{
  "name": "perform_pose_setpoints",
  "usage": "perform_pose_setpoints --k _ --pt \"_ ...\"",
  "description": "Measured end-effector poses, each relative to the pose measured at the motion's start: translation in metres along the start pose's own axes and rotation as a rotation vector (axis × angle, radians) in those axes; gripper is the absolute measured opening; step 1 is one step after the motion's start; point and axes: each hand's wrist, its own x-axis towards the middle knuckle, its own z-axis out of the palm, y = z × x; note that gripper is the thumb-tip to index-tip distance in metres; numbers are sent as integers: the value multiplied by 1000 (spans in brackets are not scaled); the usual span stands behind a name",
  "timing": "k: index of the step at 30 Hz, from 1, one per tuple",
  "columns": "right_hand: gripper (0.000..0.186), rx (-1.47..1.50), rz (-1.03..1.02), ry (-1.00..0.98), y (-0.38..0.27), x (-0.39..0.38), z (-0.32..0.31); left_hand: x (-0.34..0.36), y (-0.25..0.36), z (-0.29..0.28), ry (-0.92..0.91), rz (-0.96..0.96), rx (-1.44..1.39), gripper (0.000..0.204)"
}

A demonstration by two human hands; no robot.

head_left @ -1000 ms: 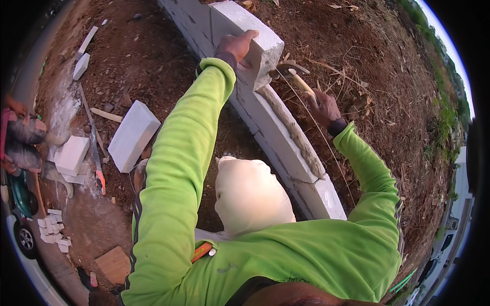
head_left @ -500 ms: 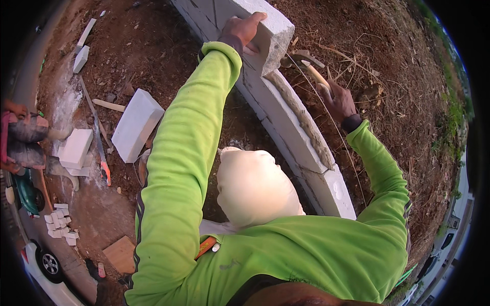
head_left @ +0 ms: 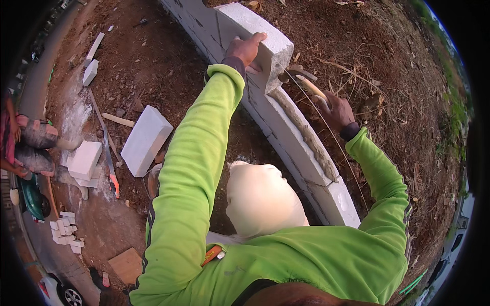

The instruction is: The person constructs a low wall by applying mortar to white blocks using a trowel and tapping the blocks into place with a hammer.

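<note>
My left hand grips a white lightweight concrete block at the top of a low block wall, thumb and fingers over its upper edge. To the right of the wall, my right hand is closed round the wooden handle of a hammer. The hammer's dark head lies beside the block's near end, partly hidden; I cannot tell whether it touches. Grey mortar runs along the top of the lower course. A thin string stretches along the wall's right side.
Left of my arm lie a loose white block, another hammer's wooden handle and a handsaw with an orange grip. A person is at the far left, near cut blocks. Dry grass and soil cover the right.
The whole scene sits slightly lower in the picture, as the view has tilted. My left hand stays on the block and my right hand keeps the hammer, with little other visible movement.
</note>
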Motion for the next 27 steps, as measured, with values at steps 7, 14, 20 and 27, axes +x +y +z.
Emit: perform_pose_setpoints --k 7,14,20,27 --pt "51 251 -68 108 -5 12 -46 -1 2 -1 -2 -5 6 108" --pt "50 149 -145 270 -43 46 -65 -3 4 1 -28 -24 -21 112" --pt "43 104 -148 248 -52 51 -71 -1 2 2 15 -19 -37 113" --pt "39 45 -130 217 -60 47 -66 -4 5 1 28 -34 -40 114"
